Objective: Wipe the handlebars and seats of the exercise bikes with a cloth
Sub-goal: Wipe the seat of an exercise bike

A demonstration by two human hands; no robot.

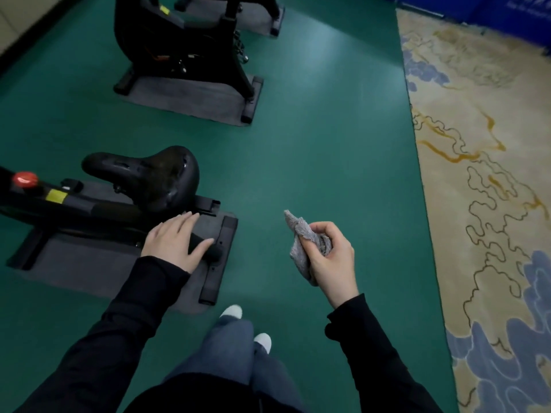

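Left hand [173, 239] rests flat, fingers straight, on a black bar [214, 252], with the seat [155, 174] just beyond it. Right hand [331, 254], well apart, clutches the cloth [299, 248]. Best to carry the cloth over and wipe the seat end to end, the left hand steadying.

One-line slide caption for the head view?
Right hand grips a grey cloth; left hand rests on a black bar by the seat of the near bike.
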